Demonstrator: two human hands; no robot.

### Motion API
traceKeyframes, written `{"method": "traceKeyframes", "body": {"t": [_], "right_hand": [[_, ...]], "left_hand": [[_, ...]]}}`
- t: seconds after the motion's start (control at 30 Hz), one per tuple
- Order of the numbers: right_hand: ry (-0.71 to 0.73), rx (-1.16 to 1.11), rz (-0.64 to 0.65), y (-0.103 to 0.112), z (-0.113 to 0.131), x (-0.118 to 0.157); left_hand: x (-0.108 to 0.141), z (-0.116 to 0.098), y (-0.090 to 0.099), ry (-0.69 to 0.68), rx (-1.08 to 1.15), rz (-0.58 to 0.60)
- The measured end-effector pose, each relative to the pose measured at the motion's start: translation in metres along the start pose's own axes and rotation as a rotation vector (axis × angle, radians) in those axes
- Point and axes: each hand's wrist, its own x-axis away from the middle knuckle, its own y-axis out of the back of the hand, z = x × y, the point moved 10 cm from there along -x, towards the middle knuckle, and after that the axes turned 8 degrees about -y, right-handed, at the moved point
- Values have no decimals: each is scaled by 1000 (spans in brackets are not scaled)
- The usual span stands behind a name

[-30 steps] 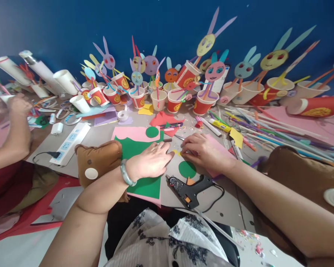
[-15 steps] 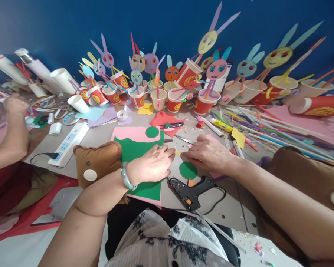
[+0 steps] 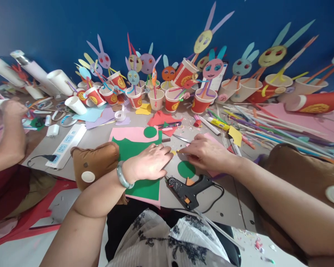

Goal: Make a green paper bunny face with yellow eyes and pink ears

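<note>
Close together above the tabletop, both hands have their fingertips at small yellow pieces. My left hand, a jade-coloured bangle at its wrist, is closed at the fingertips on one bit. The index finger and thumb of my right hand pinch at another; the exact shape of these bits is too small to make out. A green paper circle lies just below the right fingers. Nearer to me rests a black hot glue gun, its nozzle towards my left hand. Green paper over pink paper lies under my left wrist.
Red and white paper cups with paper rabbit figures line the back. Pipe cleaners spread at right. Scissors lie beyond my hands. A white power strip and brown cushion are at left, near another person's arm.
The fingertips have moved slightly apart, and the yellow between them now shows as separate bits. The whole view has shifted a little. On the left, the other person's hand now shows something white.
</note>
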Motion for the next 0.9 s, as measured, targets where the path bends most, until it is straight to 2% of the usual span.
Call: {"method": "traceKeyframes", "body": {"t": [0.17,0.47,0.67,0.9], "right_hand": [[-68,-60,-39,11,-9,-2],[-43,77,-7,-1,-15,-2],[10,191,135,-16,-5,5],[52,194,218,-23,4,10]], "left_hand": [[1,3,-2,32,0,6],[1,4,-3,49,-38,42],[3,3,-1,53,-53,31],[3,3,-2,56,-71,45]]}}
